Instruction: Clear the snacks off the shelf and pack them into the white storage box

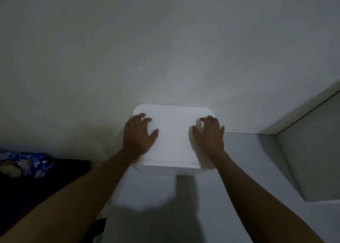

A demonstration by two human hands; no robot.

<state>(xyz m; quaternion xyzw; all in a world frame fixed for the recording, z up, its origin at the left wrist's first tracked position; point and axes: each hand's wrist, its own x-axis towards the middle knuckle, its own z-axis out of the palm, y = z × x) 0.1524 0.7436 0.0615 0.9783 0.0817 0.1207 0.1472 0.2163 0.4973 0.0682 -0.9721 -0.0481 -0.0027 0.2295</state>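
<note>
The white storage box [173, 132] stands closed against the wall on a white shelf top [248, 160]. My left hand [139, 134] grips its left side, fingers curled at the far left corner and thumb spread across the lid. Over on the right side, my right hand [209, 134] holds it the same way, fingers bent over the far right corner, thumb on the lid. The picture is dim and a little blurred. No snacks are in view; the lid hides the inside of the box.
A plain wall [165, 49] fills the upper view. A white panel [312, 151] rises at the right of the shelf top. At the lower left lies dark bedding with a blue patterned cloth [24, 163].
</note>
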